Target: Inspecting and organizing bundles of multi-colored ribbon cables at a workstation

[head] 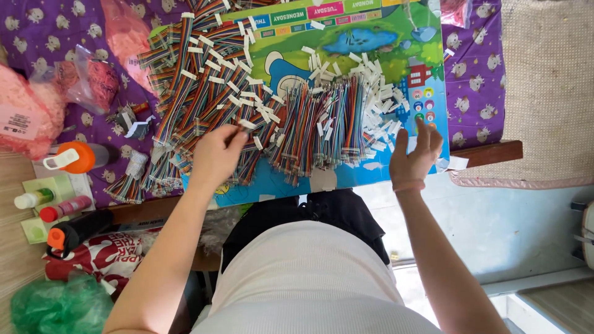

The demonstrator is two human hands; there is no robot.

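Fingers (232, 137) of the left hand (213, 154) pinch light, floppy rainbow ribbon cables (204, 93) near twelve o'clock; right hand (414, 154) hovers open, empty.

I'm getting bright, even daylight, strongest at lower right where the floor (495, 229) washes out pale. Shadows are soft; focus is sharp centrally, with slight wide-angle stretch at the edges.
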